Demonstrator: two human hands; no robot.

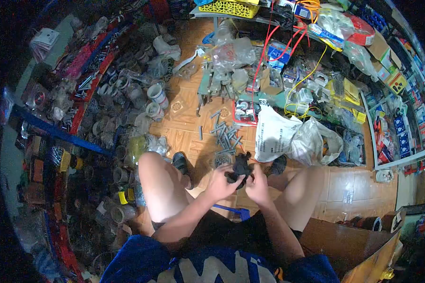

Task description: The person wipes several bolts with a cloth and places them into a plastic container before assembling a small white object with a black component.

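Left hand (220, 183) and right hand (258, 185) both grasp a black part (241, 168) held between the knees above the floor (184, 127); its shape is hard to make out, partly hidden by fingers

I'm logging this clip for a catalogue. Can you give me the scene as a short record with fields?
setting: cluttered hardware shop, wooden floor
posture: person seated, knees apart
left hand: grips black object
right hand: on the same black object
floor ahead: grey bolts, white bag
left side: tape rolls
lower right: cardboard box
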